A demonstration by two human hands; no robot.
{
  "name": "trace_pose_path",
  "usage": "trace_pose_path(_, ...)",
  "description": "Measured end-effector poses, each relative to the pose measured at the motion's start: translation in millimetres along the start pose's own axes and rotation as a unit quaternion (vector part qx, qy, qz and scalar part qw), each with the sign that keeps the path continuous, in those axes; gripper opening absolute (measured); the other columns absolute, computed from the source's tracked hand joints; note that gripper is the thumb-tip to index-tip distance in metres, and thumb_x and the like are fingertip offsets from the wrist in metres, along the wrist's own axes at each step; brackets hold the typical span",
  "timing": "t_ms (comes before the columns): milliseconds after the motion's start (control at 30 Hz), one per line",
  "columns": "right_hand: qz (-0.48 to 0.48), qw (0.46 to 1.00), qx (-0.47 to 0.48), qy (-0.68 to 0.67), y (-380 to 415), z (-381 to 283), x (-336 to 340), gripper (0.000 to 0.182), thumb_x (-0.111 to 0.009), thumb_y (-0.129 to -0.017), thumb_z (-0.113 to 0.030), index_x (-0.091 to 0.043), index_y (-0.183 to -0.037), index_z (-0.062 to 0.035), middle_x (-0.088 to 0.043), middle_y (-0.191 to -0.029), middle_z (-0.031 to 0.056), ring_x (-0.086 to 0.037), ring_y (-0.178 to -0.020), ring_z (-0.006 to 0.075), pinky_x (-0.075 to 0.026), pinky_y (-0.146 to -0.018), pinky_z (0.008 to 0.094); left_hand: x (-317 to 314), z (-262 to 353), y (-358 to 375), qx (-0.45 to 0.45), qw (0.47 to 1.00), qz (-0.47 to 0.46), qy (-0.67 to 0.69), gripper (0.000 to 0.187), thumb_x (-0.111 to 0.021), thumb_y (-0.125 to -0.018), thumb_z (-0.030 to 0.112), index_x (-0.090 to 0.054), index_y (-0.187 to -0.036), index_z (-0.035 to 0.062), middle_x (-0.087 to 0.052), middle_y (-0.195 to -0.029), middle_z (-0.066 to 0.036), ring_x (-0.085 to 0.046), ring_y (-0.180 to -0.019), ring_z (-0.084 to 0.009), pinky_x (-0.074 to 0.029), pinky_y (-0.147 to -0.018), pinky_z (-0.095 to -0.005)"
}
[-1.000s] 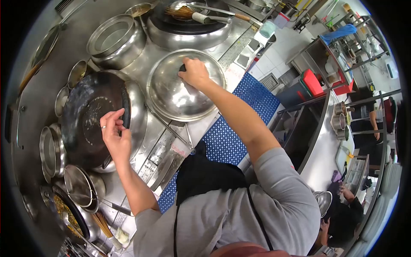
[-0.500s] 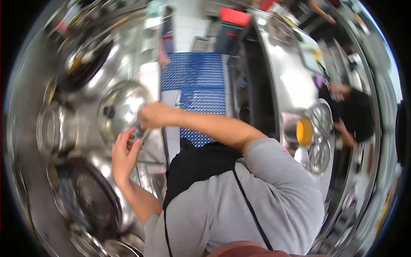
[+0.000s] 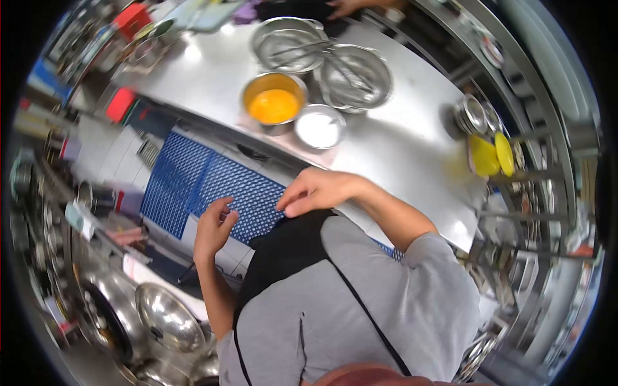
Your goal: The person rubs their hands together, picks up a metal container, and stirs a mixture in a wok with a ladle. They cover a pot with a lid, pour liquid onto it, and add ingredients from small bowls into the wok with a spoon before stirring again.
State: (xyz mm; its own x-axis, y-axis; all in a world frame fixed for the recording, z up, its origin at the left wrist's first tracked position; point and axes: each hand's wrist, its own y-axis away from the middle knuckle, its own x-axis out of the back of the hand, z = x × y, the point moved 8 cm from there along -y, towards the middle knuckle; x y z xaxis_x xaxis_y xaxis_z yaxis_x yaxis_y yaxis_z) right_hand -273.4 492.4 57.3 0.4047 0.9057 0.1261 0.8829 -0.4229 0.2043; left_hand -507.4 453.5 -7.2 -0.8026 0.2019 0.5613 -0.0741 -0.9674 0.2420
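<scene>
The person has swung round from the stove side to face the steel counter point(image 3: 399, 148). A second ago the right hand rested on the knob of the domed wok lid point(image 3: 168, 318) and the left on the rim of the dark wok point(image 3: 106, 321); now both sit low at the left, behind the turned body, and neither is touched. It looks as though the lid has been let go and attention has moved to the prep side.

Both hands hang free in front of the black apron, above the blue floor mat point(image 3: 206, 180). The left hand point(image 3: 212, 231) is raised with fingers loosely curled, holding nothing. The right hand point(image 3: 318, 191) reaches across at chest height, fingers stretched flat and close together, also empty. Nearest on the counter are a bowl of yellow beaten egg point(image 3: 273, 105) and a bowl of white powder point(image 3: 318, 127), just beside each other, well apart from the hands.
</scene>
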Motion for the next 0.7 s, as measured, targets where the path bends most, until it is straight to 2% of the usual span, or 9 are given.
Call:
trace_pose_path(133,0.204,0.970,-0.100,-0.086,135,34,106,0.029,-0.067,-0.093,-0.031,-0.074,-0.103,-0.0048,-0.072,-0.086,0.0026,-0.060,-0.070,0.0079,-0.050,-0.062,0.0240,-87,-59,-60,0.013,0.999,-0.023,-0.034,0.034,-0.066,-0.085,0.019,-0.064,-0.114,0.0022,-0.067,-0.082,-0.015,-0.065,-0.074,-0.0265,-0.051,-0.070,-0.0377)
trace_pose_path(233,0.446,0.872,-0.192,-0.059,250,87,209,0.028,-0.063,-0.092,-0.030,-0.074,-0.098,-0.0039,-0.070,-0.080,0.0041,-0.058,-0.064,0.0086,-0.048,-0.058,0.0230,-161,-213,-62,0.044,0.991,-0.061,-0.107,0.033,-0.068,-0.083,0.023,-0.065,-0.109,0.0030,-0.069,-0.085,-0.018,-0.068,-0.080,-0.0307,-0.052,-0.073,-0.0405)
trace_pose_path(333,0.688,0.682,-0.244,0.050,398,181,310,0.030,-0.063,-0.089,-0.030,-0.073,-0.097,-0.0042,-0.069,-0.078,0.0089,-0.059,-0.063,0.0144,-0.050,-0.058,0.0275,-193,-267,13,0.277,0.945,-0.152,-0.081,0.032,-0.068,-0.082,0.024,-0.066,-0.106,0.0023,-0.070,-0.086,-0.019,-0.069,-0.082,-0.0331,-0.053,-0.072,-0.0427)
trace_pose_path(367,0.712,0.554,-0.337,0.271,446,186,337,0.037,-0.061,-0.087,-0.033,-0.071,-0.099,0.0007,-0.071,-0.087,0.0175,-0.066,-0.073,0.0260,-0.054,-0.069,0.0392,-195,-287,32,0.176,0.967,-0.135,-0.122,0.028,-0.068,-0.082,0.023,-0.067,-0.101,0.0018,-0.069,-0.080,-0.018,-0.068,-0.075,-0.0301,-0.052,-0.067,-0.0415)
trace_pose_path(400,0.652,0.448,-0.434,0.430,460,161,340,0.032,-0.050,-0.089,-0.025,-0.073,-0.089,-0.0021,-0.069,-0.095,0.0234,-0.068,-0.085,0.0383,-0.053,-0.071,0.0521,-198,-313,56,0.077,0.978,-0.113,-0.160,0.025,-0.068,-0.081,0.022,-0.068,-0.095,0.0013,-0.068,-0.074,-0.016,-0.068,-0.069,-0.0271,-0.052,-0.062,-0.0403)
trace_pose_path(467,0.552,0.336,-0.515,0.564,507,180,360,0.034,-0.049,-0.089,-0.025,-0.072,-0.086,-0.0010,-0.070,-0.094,0.0194,-0.069,-0.087,0.0352,-0.055,-0.077,0.0480,-193,-350,112,0.261,0.958,-0.074,-0.091,0.019,-0.065,-0.083,0.021,-0.067,-0.084,0.0024,-0.064,-0.065,-0.011,-0.063,-0.056,-0.0198,-0.047,-0.048,-0.0351)
trace_pose_path(533,0.708,0.338,-0.500,0.366,575,215,377,0.035,-0.060,-0.084,-0.035,-0.073,-0.090,-0.0029,-0.071,-0.097,0.0184,-0.069,-0.093,0.0359,-0.054,-0.084,0.0476,-167,-275,136,0.322,0.940,-0.113,0.027,0.019,-0.061,-0.086,0.020,-0.065,-0.079,0.0031,-0.061,-0.062,-0.009,-0.058,-0.050,-0.0154,-0.042,-0.042,-0.0302)
trace_pose_path(600,0.728,0.316,-0.538,0.283,597,221,381,0.033,-0.064,-0.082,-0.030,-0.072,-0.097,-0.0011,-0.071,-0.102,0.0205,-0.067,-0.099,0.0387,-0.055,-0.086,0.0459,-157,-271,143,0.329,0.940,-0.085,0.043,0.020,-0.058,-0.087,0.018,-0.065,-0.079,0.0016,-0.059,-0.061,-0.007,-0.057,-0.049,-0.0159,-0.041,-0.041,-0.0300)
trace_pose_path(700,0.728,0.305,-0.560,0.250,608,222,383,0.030,-0.062,-0.082,-0.020,-0.072,-0.102,-0.0011,-0.070,-0.107,0.0194,-0.067,-0.101,0.0379,-0.053,-0.091,0.0457,-153,-339,138,0.311,0.948,-0.032,-0.053,0.019,-0.060,-0.084,0.015,-0.068,-0.091,-0.0013,-0.063,-0.065,-0.011,-0.061,-0.054,-0.0184,-0.047,-0.048,-0.0329)
